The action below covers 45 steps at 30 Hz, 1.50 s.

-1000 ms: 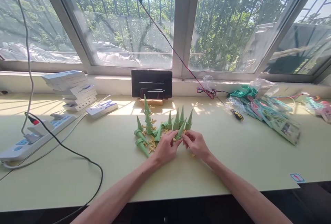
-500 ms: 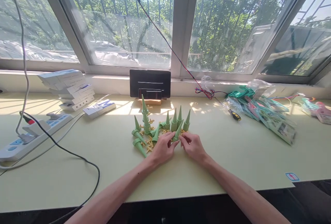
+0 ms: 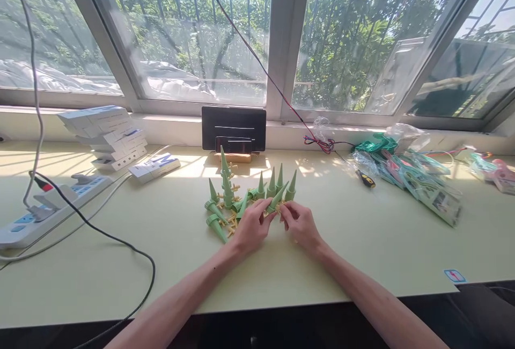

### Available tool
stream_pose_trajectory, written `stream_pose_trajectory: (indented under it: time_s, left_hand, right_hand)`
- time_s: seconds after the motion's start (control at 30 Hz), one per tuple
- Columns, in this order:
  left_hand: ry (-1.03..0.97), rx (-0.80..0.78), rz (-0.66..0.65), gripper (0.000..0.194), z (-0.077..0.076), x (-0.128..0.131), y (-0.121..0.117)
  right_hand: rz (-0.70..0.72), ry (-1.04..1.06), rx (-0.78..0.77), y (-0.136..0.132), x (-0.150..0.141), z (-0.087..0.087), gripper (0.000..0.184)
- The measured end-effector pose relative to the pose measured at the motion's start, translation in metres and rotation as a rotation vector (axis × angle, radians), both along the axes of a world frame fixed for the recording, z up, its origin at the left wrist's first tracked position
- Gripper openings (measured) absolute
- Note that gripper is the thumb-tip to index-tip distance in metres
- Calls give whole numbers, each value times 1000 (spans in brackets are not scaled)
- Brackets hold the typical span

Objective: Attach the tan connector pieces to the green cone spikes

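Observation:
Between thumb and fingers, my left hand (image 3: 254,224) is closed on a green plastic cone spike (image 3: 277,197), its tip slanting up to the right. My right hand (image 3: 300,224) pinches a small yellow plastic piece (image 3: 280,206) close to the spike's base; whether the two parts touch is hard to tell. Just beyond the hands, several similar spikes (image 3: 290,185) stand point up. More spikes lie on their sides at the left, one green spike (image 3: 217,228) nearest me. Small yellow T-shaped pieces (image 3: 232,225) are scattered among them, partly hidden by my left hand.
A tablet and phone (image 3: 234,129) lean on a wooden stand at the back. White boxes (image 3: 108,137) and a power strip (image 3: 60,209) with cables are at left. A screwdriver (image 3: 366,179) and plastic bags (image 3: 422,182) lie right on the table (image 3: 382,247).
The spike in my left hand tilts further right. A yellow piece now shows at my right fingertips, close to the spike's base. The hands have barely shifted.

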State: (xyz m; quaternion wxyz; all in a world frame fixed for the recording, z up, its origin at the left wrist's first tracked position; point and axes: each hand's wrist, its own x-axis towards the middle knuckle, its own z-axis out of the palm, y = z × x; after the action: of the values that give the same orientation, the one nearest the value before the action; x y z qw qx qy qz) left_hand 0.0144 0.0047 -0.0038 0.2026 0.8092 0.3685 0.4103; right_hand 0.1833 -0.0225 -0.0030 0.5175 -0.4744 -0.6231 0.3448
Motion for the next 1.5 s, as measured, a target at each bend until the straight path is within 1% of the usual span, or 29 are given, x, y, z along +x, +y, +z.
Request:
stream_pose_trajectory:
  time_s: [0.13,0.27,0.37,0.5,0.6,0.77,0.87,1.0,1.13,1.33,1.5]
  left_hand:
    - [11,17,-23,27,0,0,0]
    - [33,-7,-58,24,0,-1,0]
    - [43,-31,-68,22,-1,-1,0]
    - [30,-62,-85,28,-2,-2,-1]
    - [14,-65,-89,32,-5,-2,0]
    - [7,-57,-92,34,-6,-1,0]
    - [13,-58,-100,32,-4,-1,-1]
    - [27,-74,-111,27,-1,-1,-2]
    - [45,-77,-106,25,-2,-1,-2]
    - [16,-100,-121,29,-4,-2,-1]
    - [0,-101,-139,32,-2,-2,-1]
  right_hand:
    - [-1,-28,7,1,1,-2,40]
    - [2,-39,13,2,2,-4,44]
    - [6,-30,7,1,1,-4,43]
    - [25,18,-20,1,1,-2,44]
    - [52,80,-50,2,2,0,44]
    - [76,140,-77,1,2,3,44]
    - [63,130,-51,0,1,2,43]
    - [31,63,-27,-2,1,1,42]
    - [16,14,-12,-2,1,-2,43]
    - [11,33,-7,1,1,-6,41]
    - [50,101,-55,2,1,-5,39]
